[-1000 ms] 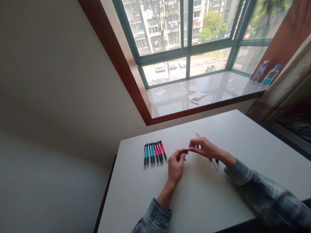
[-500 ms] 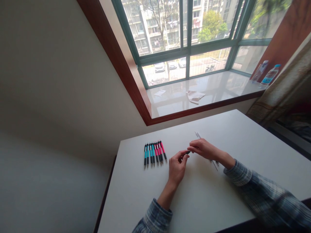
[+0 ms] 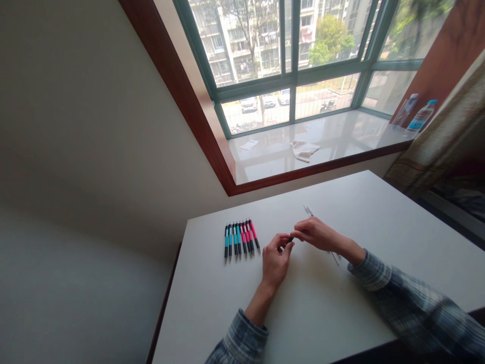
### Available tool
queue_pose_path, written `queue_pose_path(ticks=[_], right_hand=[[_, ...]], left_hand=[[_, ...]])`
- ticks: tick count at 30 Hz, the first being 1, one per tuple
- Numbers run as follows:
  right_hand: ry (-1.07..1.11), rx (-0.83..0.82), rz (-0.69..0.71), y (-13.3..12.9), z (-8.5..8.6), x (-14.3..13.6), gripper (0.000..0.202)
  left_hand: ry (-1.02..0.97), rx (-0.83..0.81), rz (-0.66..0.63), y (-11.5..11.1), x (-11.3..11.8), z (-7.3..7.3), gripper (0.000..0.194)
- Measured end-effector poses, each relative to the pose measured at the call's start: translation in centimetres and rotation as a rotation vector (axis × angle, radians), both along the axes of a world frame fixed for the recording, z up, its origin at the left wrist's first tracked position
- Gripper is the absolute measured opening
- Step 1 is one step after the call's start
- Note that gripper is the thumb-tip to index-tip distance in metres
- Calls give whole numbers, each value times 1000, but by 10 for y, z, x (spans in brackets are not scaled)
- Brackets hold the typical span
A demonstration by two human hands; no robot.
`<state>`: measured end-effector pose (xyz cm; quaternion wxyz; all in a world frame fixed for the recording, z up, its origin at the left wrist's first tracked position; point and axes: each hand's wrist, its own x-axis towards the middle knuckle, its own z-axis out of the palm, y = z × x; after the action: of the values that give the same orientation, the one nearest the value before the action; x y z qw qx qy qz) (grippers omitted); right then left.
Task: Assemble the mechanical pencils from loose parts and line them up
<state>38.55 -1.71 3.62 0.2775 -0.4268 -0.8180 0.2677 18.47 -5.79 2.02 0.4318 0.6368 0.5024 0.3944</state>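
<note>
Above the white table, my left hand (image 3: 275,258) is closed, thumb and fingers pinching a short black pen part (image 3: 290,240). Most of that part is hidden by the fingers. My right hand (image 3: 315,233) meets it from the right, its fingertips pressed together on the part's upper end. Beneath and behind the right hand lie thin white pen refills (image 3: 308,211), partly covered by it. To the left of both hands, several assembled click pens (image 3: 240,239) lie side by side in a row, some teal and some pink, all with black grips.
The white table (image 3: 322,313) fills the space below a window with a brown-edged sill. On the sill are a crumpled cloth (image 3: 303,150), a paper piece (image 3: 249,145) and two plastic bottles (image 3: 420,120). A curtain (image 3: 435,116) hangs at the right.
Both hands keep their grip on the black part and have shifted very slightly left. The row of pens stays where it was.
</note>
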Motion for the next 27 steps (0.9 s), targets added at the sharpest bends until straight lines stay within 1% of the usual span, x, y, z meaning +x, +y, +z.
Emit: queue_pose_path(ticks=[2,4,7,8,10,14,18,21,23,27], right_hand=[[49,15,-51,3,2,6,49],[60,74,-181,7,3,15,44],[-6,134,-412,15,1,33,29],[-42,126,-463,17,-1,38,24],[-123,94,-523,20,-5,48,18],[-231,23,-554,24,-16,55,19],[-280,-17,-553,26,-24,55,21],[-309,-47,-547,27,-28,54,21],[-312,-70,-545,28,-30,54,22],[-283,-102,-578,27,-29,55,26]], left_hand=[[-24,-19,7,-1,1,-1,20],[-43,-41,11,-2,1,-2,19],[-79,-69,23,-3,0,-3,21],[-91,-76,25,-3,-1,-3,22],[-110,-88,30,-3,-1,-2,23],[-143,-97,46,-3,-1,-1,19],[-156,-74,57,-2,-1,-2,8],[-176,-68,58,-2,-2,-3,3],[-178,-61,66,-1,-2,-4,1],[-133,-54,125,-1,-4,-6,7]])
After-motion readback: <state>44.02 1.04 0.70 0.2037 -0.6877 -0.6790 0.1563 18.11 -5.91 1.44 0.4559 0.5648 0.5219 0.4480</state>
